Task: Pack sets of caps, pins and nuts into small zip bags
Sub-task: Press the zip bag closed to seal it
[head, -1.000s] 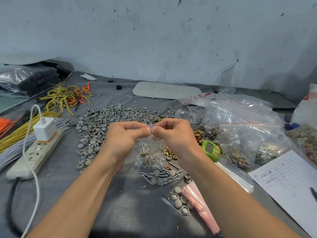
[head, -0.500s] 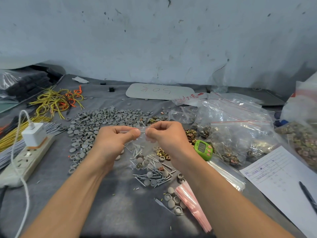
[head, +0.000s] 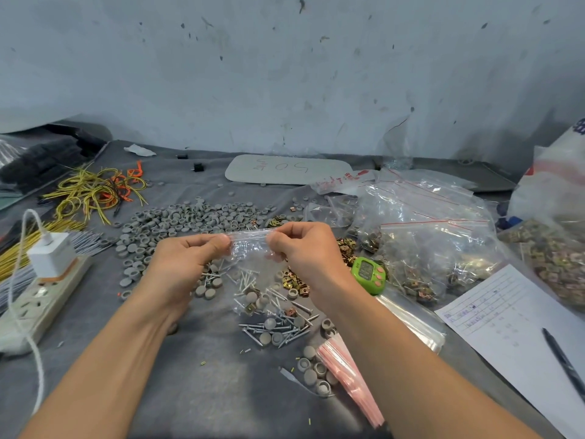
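The person's two hands are up over the middle of the frame. Between them a small clear zip bag (head: 250, 245) is stretched by its top strip. The left hand (head: 186, 261) has its grip clamped on the strip's left end, thumb against curled fingers. The right hand (head: 307, 251) pinches the right end in the same way. The bag hangs down from the strip over the loose parts. Through the plastic I can't say for sure which pieces lie inside it and which lie behind.

On the grey worktop (head: 190, 391), a broad spread of grey caps (head: 190, 217) lies just beyond the hands, towards the left. Silver pins (head: 272, 331) are scattered with a few more caps below the bag, at centre frame. A little heap of brass-coloured nuts (head: 294, 282) sits under the right wrist. Just right of it is a small green counter (head: 368, 274). A fanned stack of pink-edged bags (head: 348, 375) lies in the lower centre, beside the right forearm.

Large clear bags (head: 427, 236) holding more hardware fill the right side. A ruled sheet of paper (head: 506, 318) with a pen (head: 563, 362) on it is at lower right. At the left edge sits a power strip (head: 41, 299) with a white charger (head: 52, 255) plugged in, and yellow wires (head: 91, 191) are tangled in the upper left.
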